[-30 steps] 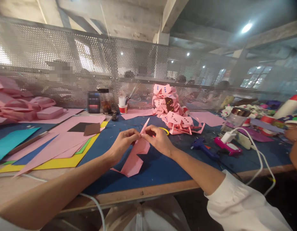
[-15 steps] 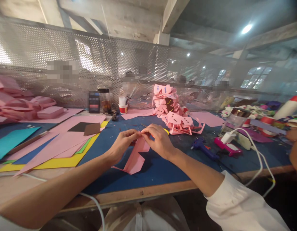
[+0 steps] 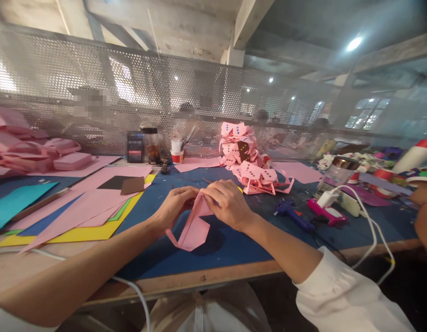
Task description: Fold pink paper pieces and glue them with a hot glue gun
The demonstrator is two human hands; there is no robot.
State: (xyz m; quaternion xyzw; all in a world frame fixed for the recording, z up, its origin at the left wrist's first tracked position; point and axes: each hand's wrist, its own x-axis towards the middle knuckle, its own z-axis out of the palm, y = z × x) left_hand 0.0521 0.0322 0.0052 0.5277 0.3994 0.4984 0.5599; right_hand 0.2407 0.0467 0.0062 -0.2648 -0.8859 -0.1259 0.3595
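The pink paper [image 3: 195,234] has curled toward my left hand [image 3: 172,206]; that and my right hand [image 3: 231,205] narrowly pinch its far end over the near blue mat [image 3: 158,260]. Gentle, even pressure protects folds.

From my feed, a perforated metal screen [image 3: 147,92] stands behind a blue-topped workbench [image 3: 234,246] with a wooden edge; I see concrete beams [image 3: 253,20] overhead, a bright ceiling light [image 3: 354,44] and paned windows [image 3: 367,113] at right.

The hands [image 3: 229,204] hide part of the folded pink paper [image 3: 195,233], and the picture's right edge crops a co-worker's arm [image 3: 425,223].
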